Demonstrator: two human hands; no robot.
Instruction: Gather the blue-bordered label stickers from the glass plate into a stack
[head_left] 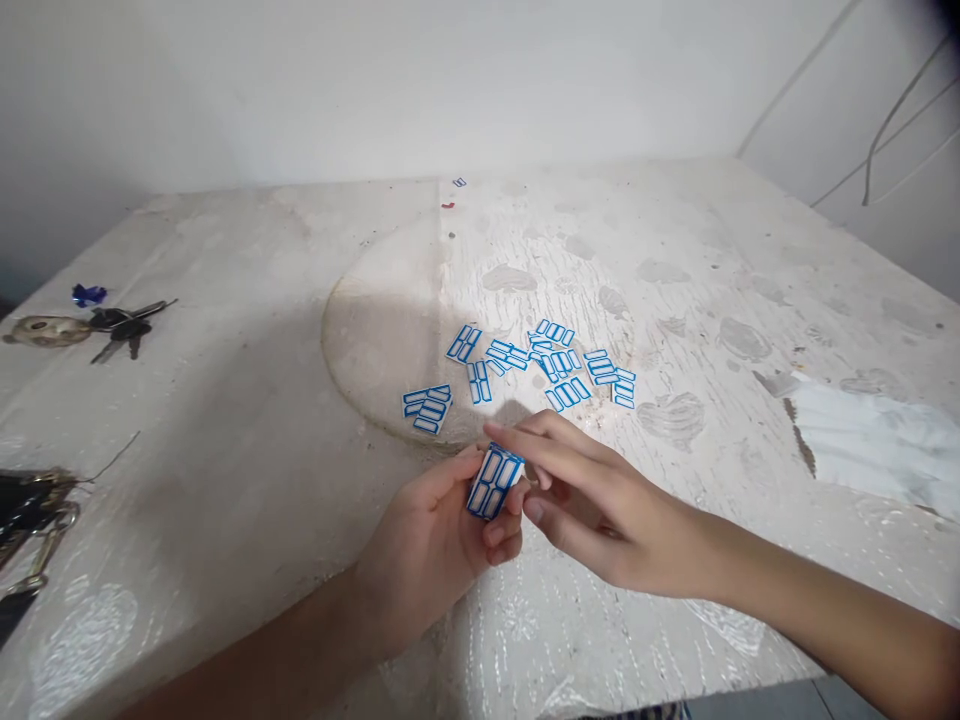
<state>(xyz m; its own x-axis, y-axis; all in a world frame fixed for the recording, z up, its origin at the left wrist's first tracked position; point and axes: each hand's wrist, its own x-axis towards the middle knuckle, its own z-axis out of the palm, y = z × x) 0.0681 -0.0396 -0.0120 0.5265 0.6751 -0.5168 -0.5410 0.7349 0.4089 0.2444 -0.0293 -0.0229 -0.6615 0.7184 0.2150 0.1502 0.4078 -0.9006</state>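
Observation:
A small stack of blue-and-white cards (495, 482), each printed with blue-framed panels, sits in my left hand (439, 540). The thumb and curled fingers of that hand grip the stack at its sides. My right hand (600, 500) is at the stack's right and upper edge, its index finger reaching over the top and its thumb apart below. Beyond my hands, several more such cards (559, 365) lie scattered and partly overlapping on the table. Two overlapping cards (430, 408) lie closest to my left hand.
On the left are a bunch of keys (127, 325) with a pale fob, a blue crumpled wrapper (88, 295) and a black bag with a metal clasp (34, 540). A white cloth or paper (870, 440) lies right. The table (247, 400) has a clear plastic cover and meets a wall.

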